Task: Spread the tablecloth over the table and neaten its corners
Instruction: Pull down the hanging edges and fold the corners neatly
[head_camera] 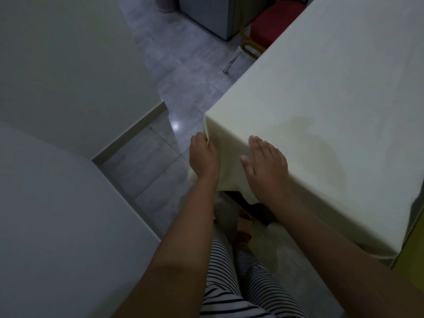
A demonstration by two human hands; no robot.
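Draped over the table (top hidden beneath), pale yellow tablecloth [321, 99] hanging at the near corner. Pinched in the curled fingers of the left hand [203, 154]: the corner's hanging fold. Pressed flat on the cloth edge beside: right hand [266, 166], fingers straight, close together. Beyond, a red chair [275, 19].

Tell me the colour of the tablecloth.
The tablecloth is plain pale cream-yellow, seen best in the head view.

A pale yellow tablecloth [332, 99] covers the table, hanging over its edges.
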